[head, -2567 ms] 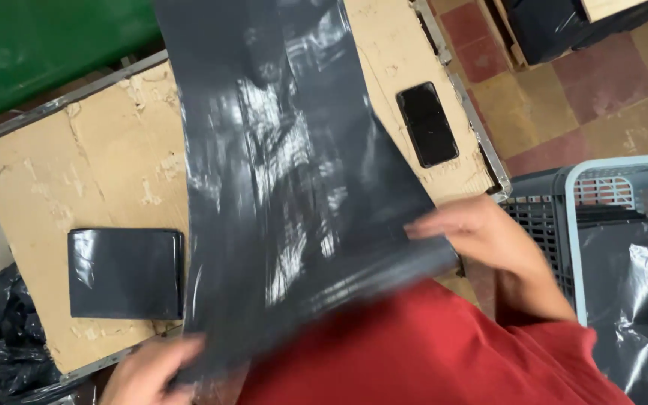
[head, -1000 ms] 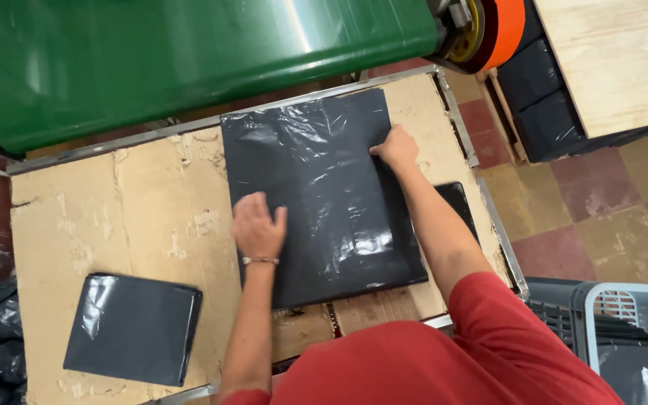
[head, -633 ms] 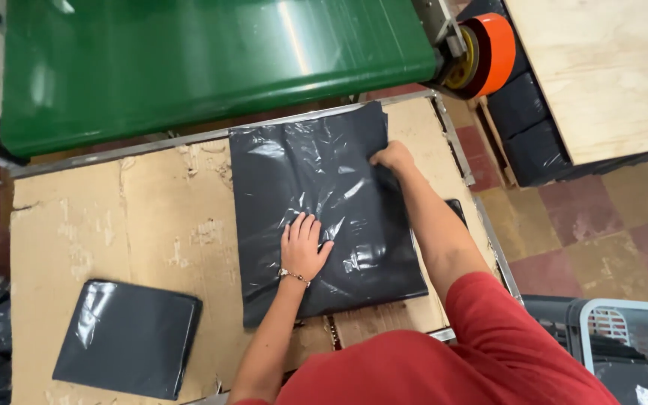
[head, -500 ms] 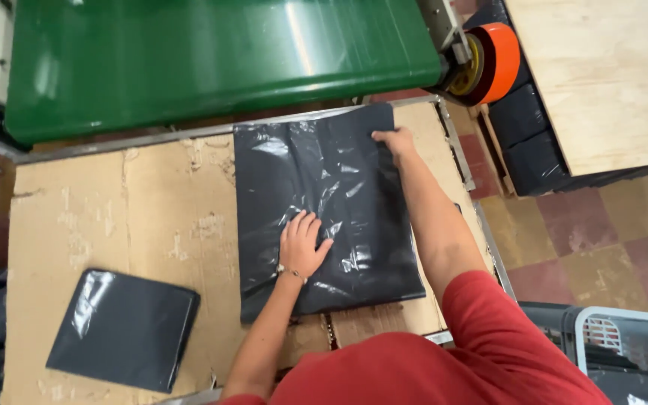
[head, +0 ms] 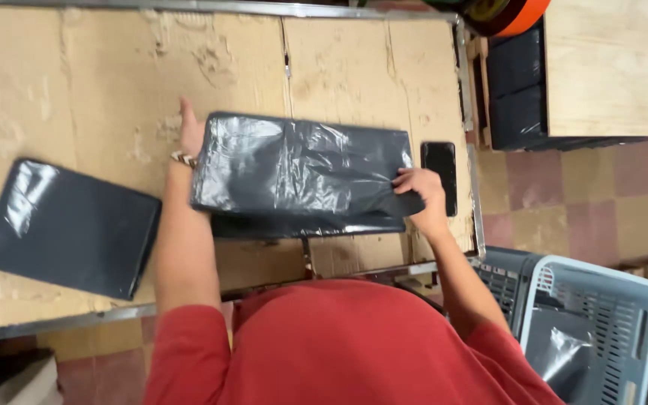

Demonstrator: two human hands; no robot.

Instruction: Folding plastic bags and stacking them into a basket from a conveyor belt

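A shiny black plastic bag (head: 301, 172) lies folded into a wide band on the cardboard-covered table (head: 76, 82), in front of me. My left hand (head: 190, 132) rests flat against the bag's left edge, thumb and fingers pointing away from me. My right hand (head: 421, 187) pinches the bag's lower right corner, where a small flap sticks out. A black phone (head: 439, 174) lies just right of that hand.
A second flat black packet (head: 69, 225) lies at the table's left. A metal rim (head: 470, 150) bounds the table on the right. A grey plastic basket (head: 594, 322) holding black bags stands at lower right. Dark boxes (head: 519, 82) and a wooden board (head: 609, 67) sit at upper right.
The bag lay spread open and tall under both hands; now it is folded over into a shorter wide band. My left hand moved to its left edge, my right to its lower right corner.
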